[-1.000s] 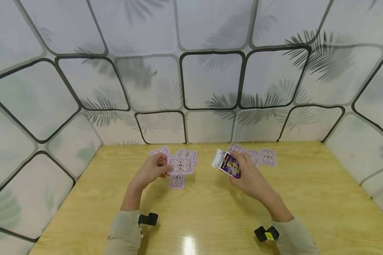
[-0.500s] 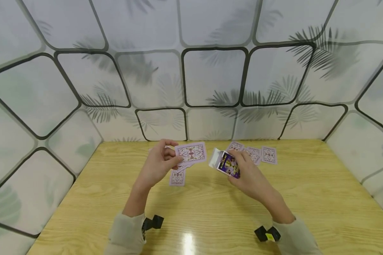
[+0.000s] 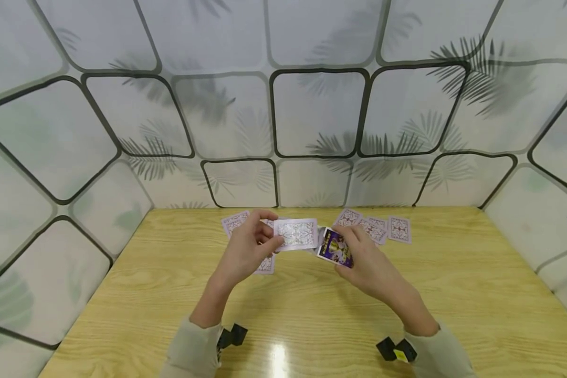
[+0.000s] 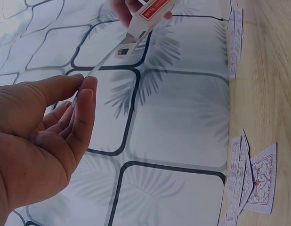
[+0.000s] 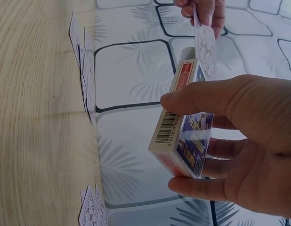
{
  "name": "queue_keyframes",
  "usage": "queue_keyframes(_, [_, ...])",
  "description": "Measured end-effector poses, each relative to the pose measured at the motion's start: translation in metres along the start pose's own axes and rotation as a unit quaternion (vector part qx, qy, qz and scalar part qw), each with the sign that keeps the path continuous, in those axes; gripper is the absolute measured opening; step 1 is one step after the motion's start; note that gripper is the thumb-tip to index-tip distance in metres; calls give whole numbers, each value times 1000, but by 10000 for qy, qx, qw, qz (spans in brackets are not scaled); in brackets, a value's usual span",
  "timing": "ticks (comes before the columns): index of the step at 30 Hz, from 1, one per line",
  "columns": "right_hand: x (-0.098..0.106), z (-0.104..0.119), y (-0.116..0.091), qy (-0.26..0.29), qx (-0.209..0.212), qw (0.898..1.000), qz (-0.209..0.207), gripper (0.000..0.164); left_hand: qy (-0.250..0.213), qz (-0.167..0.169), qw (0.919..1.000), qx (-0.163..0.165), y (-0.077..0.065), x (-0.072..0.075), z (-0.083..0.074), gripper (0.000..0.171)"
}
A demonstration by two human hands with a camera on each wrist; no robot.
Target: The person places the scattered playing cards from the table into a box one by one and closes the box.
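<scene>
My left hand (image 3: 247,251) pinches a patterned playing card (image 3: 296,234) between thumb and fingers, seen edge-on in the left wrist view. The card's far end is at the open-flapped mouth of a purple card box (image 3: 334,248); how far in it reaches I cannot tell. My right hand (image 3: 368,262) grips that box, thumb on one narrow side and fingers on the other. In the right wrist view the box (image 5: 183,122) shows a barcode and red label, its opening tilted toward the left hand (image 5: 209,14).
Loose face-down cards (image 3: 265,264) lie beyond and under the left hand, one partly hidden. Several more cards (image 3: 374,229) lie overlapping behind the right hand, with one card (image 3: 399,229) at their right. A patterned wall (image 3: 318,115) rises at the back edge of the wooden table (image 3: 453,273).
My left hand has lifted the card off the area of the left cards and carried it right to the box's mouth. The right hand, holding the box, has barely moved.
</scene>
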State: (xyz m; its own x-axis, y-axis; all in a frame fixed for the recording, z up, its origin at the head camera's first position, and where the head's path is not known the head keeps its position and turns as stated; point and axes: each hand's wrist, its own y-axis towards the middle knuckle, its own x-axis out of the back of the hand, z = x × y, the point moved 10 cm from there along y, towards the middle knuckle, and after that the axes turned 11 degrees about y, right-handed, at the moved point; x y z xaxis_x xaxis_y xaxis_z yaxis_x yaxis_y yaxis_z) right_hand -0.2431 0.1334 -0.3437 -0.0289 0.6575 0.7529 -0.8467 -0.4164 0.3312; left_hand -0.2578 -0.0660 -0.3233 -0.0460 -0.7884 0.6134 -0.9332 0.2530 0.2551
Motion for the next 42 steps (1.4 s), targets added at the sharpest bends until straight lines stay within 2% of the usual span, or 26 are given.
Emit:
queue_keyframes(8, [-1, 2, 0, -56, 57, 10000, 58, 80, 139, -35, 9996, -231, -1, 2, -7, 37])
queue_keyframes(14, [-2, 5, -1, -159, 189, 9996, 127, 78, 464, -64, 9976, -511, -1, 3, -12, 37])
queue_keyframes(21, [-9, 6, -1, -296, 259, 9985, 380, 76, 698, 19, 9966, -446, -1, 2, -11, 37])
queue_keyframes(29, [-9, 7, -2, -323, 276, 9984, 376, 75, 870, -39, 9956, -345, -1, 4, -9, 36])
queue_keyframes(37, [-10, 8, -2, -389, 320, 9981, 363, 75, 839, 15, 9957, -395, -1, 0, -11, 37])
queue_keyframes(42, [-9, 8, -2, -356, 306, 9982, 360, 75, 727, -69, 9966, -380, -1, 0, -12, 39])
